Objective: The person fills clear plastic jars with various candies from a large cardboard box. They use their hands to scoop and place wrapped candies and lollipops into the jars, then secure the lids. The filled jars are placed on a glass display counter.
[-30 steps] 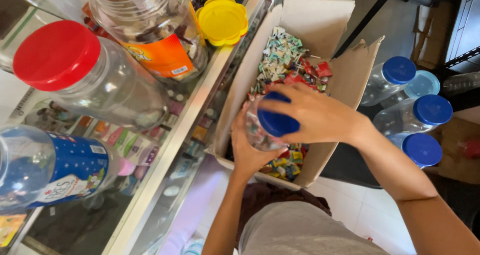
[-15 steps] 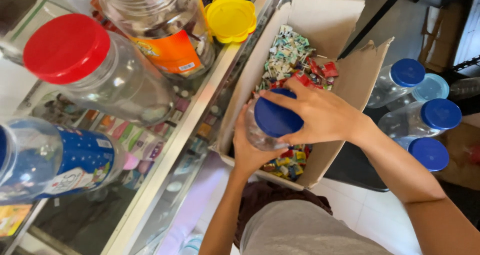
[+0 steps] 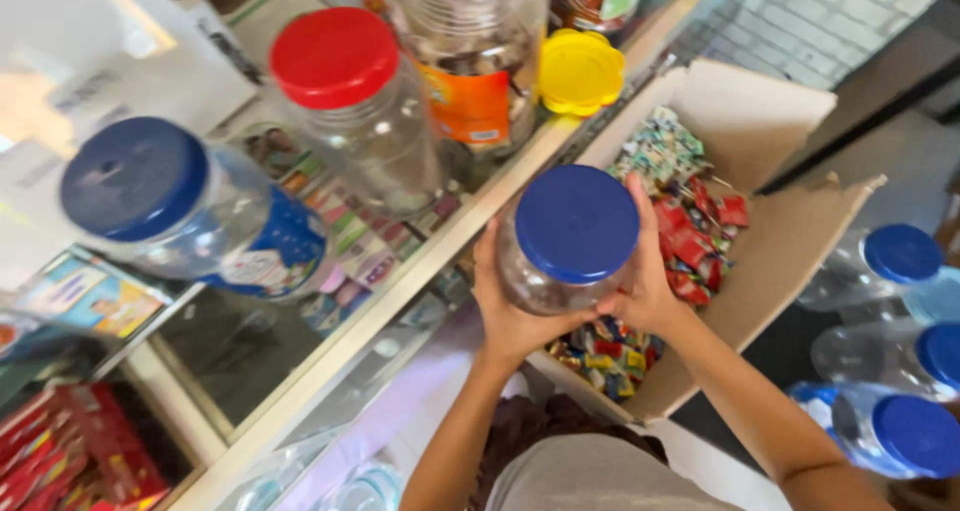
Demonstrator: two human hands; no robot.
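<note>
Both hands hold one clear plastic jar with a blue lid (image 3: 575,233), upright and raised above an open cardboard box (image 3: 775,261). My left hand (image 3: 505,311) cups the jar's left side and bottom. My right hand (image 3: 645,286) wraps its right side, fingers up near the lid. The box holds several wrapped sweets (image 3: 690,206) in red, green and mixed colours.
On the glass counter (image 3: 330,371) to the left stand a blue-lidded jar (image 3: 180,211), a red-lidded jar (image 3: 345,101), and an open jar with an orange label (image 3: 470,61) beside a yellow lid (image 3: 580,71). Several blue-lidded jars (image 3: 895,371) lie at the right.
The jar has been lifted higher and nearer to the camera. My right hand has come off the top of the lid and now grips the jar's side.
</note>
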